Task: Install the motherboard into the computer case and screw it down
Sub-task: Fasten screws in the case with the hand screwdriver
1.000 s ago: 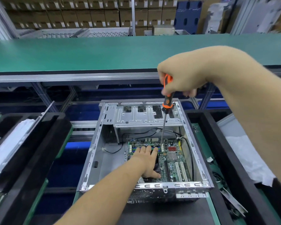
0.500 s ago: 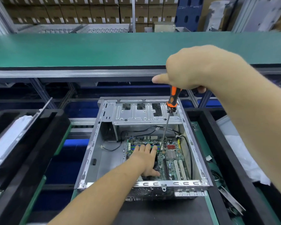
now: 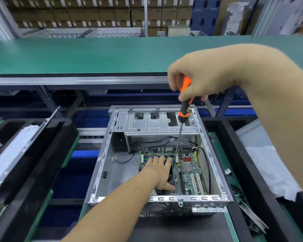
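Green motherboard (image 3: 187, 170) is being pressed flat by the left hand (image 3: 158, 172), fingers spread, inside the open silver metal case (image 3: 101, 173) at lower centre — orange-and-black screwdriver (image 3: 182, 117) is being gripped by the right hand (image 3: 199, 74), tip on the board.

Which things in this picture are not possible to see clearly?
Head view, the only one:
- Screw under the screwdriver tip: too small to see.
- Motherboard middle: hidden by the left hand.
- Screwdriver handle top: wrapped by the right hand.
- Computer case front: cut off below its rim.
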Demonstrator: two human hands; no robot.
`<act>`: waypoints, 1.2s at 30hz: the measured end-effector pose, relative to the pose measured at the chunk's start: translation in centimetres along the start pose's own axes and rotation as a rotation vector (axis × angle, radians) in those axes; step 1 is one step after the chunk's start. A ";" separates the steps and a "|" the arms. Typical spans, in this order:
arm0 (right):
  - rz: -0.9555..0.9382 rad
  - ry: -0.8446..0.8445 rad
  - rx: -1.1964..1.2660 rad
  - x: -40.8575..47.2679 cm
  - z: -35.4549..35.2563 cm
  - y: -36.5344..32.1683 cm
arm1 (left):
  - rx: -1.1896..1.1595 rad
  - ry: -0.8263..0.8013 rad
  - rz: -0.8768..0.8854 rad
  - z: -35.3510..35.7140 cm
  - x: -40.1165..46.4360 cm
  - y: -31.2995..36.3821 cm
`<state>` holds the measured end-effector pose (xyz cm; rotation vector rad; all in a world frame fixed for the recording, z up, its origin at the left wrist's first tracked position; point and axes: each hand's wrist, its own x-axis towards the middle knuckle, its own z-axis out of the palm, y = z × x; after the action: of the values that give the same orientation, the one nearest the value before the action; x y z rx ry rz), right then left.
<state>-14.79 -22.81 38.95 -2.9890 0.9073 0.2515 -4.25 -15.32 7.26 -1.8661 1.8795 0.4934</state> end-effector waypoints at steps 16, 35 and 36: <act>0.060 0.247 -0.069 1.0 2.0 -0.8 | -0.041 0.038 0.000 0.5 0.4 -0.3; 0.172 0.076 -0.162 0.2 1.4 -0.4 | -0.029 0.029 -0.005 0.8 0.9 -0.3; 0.186 0.102 -0.203 0.1 1.4 -0.4 | -0.032 0.029 -0.004 0.8 0.9 -0.3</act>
<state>-14.68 -22.46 37.52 -3.1263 1.2445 0.2056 -3.92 -15.69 6.10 -1.9069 1.8962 0.5001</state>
